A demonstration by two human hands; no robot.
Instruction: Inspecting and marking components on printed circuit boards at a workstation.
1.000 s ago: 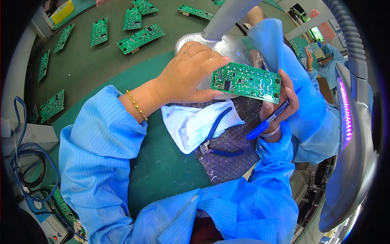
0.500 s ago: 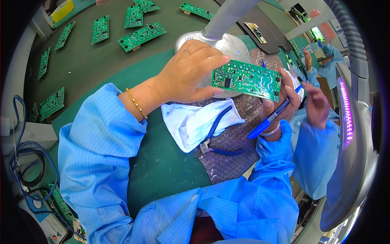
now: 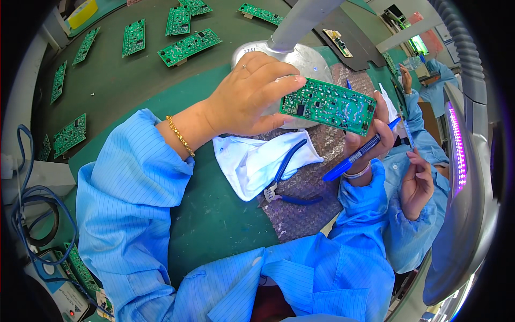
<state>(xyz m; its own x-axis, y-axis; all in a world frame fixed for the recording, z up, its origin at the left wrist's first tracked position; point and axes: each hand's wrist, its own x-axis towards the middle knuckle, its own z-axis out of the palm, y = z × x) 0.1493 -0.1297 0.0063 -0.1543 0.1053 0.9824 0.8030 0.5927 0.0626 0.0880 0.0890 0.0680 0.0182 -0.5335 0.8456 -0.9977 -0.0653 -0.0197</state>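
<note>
A green circuit board (image 3: 328, 107) is held up between my two hands, its side with solder points and small dark parts facing me. My left hand (image 3: 252, 96) pinches the board's left end between thumb and fingers. At the other end, my right hand (image 3: 375, 129) grips the right edge and also keeps a blue marker pen (image 3: 351, 158) between its fingers. Below the board lies a white cloth (image 3: 241, 166), with blue-handled cutters (image 3: 276, 190) resting partly on it. Bubble wrap (image 3: 300, 214) is spread beneath the cutters and cloth.
Several more circuit boards (image 3: 190, 47) lie on the dark belt at the far left. A silver lamp base (image 3: 306, 64) stands behind my hands; its lit head (image 3: 464, 177) hangs at right. A co-worker's hand (image 3: 417, 185) is close to my right arm. Blue cables (image 3: 35, 198) hang at left.
The board has shifted very slightly in my hands, and the marker has moved a little left. The co-worker's hand has dropped lower. The boards on the belt have crept slightly right.
</note>
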